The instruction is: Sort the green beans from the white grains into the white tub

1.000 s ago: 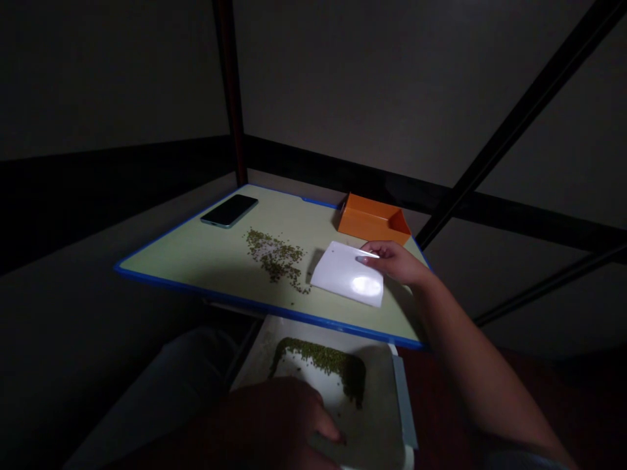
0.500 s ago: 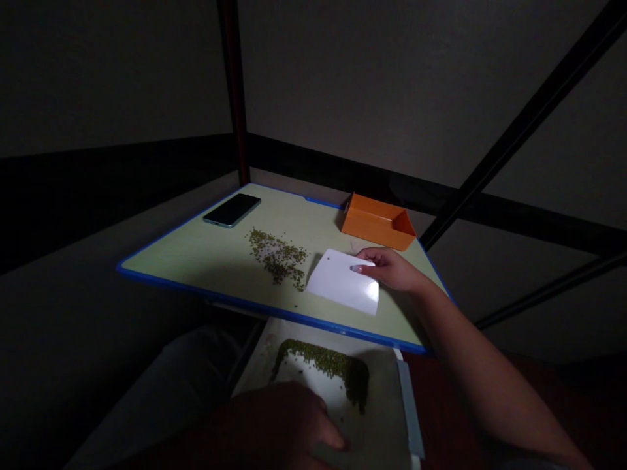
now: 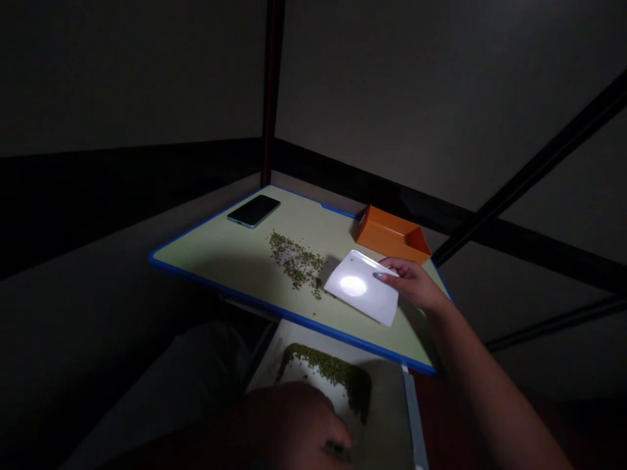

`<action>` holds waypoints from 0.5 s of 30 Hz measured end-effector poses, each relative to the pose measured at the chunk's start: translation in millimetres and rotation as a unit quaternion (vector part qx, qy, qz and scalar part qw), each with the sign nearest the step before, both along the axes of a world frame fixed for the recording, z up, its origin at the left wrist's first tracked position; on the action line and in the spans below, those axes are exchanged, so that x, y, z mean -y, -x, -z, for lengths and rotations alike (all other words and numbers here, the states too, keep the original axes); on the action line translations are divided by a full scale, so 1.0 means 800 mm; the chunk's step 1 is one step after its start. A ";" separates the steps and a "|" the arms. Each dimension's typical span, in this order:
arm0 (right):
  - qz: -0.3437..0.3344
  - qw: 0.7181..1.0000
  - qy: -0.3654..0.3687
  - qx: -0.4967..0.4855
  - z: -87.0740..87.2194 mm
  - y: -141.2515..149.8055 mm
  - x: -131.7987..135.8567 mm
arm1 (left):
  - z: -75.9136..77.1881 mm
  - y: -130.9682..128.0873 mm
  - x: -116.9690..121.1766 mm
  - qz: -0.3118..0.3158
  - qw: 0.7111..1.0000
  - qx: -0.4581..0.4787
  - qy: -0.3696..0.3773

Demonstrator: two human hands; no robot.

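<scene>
One white card (image 3: 367, 294) pinched at its right edge in the right hand (image 3: 410, 285), thumb on top, fingers behind. Held tilted, with its far-left corner near the scattered green grains (image 3: 295, 261), to the left of that grip; contact with the board (image 3: 210, 254) hard to tell. Seemingly at the step of working loose grains with the card, with more heaped in the white bin (image 3: 392, 405), below the grip. For the next move, probably calls for a low, steady card edge. Right forearm stretched out behind the grip, wrist nearly straight. Left hand (image 3: 304, 418) low over the bin, back upward, fingers curled; too dark to tell whether closed on the greenish bits (image 3: 337, 449) by the thumb. Just beyond the right grip, an orange tray (image 3: 386, 238); farther off leftward, a phone (image 3: 255, 211).
</scene>
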State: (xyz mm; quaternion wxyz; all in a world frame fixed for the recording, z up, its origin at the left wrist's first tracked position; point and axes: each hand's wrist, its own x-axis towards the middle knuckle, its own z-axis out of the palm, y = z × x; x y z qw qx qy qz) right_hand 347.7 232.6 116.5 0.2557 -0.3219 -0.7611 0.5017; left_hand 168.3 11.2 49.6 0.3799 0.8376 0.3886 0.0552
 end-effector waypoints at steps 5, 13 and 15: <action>-0.045 0.998 -0.005 0.051 0.000 0.017 0.013 | 0.007 0.002 0.002 0.033 0.998 -0.015 -0.059; -0.040 0.998 -0.048 0.015 -0.028 0.062 0.015 | 0.042 0.008 0.002 -0.001 0.997 0.078 0.023; -0.011 0.998 -0.062 -0.014 -0.023 0.070 0.015 | 0.043 0.011 0.002 -0.012 0.995 0.091 0.031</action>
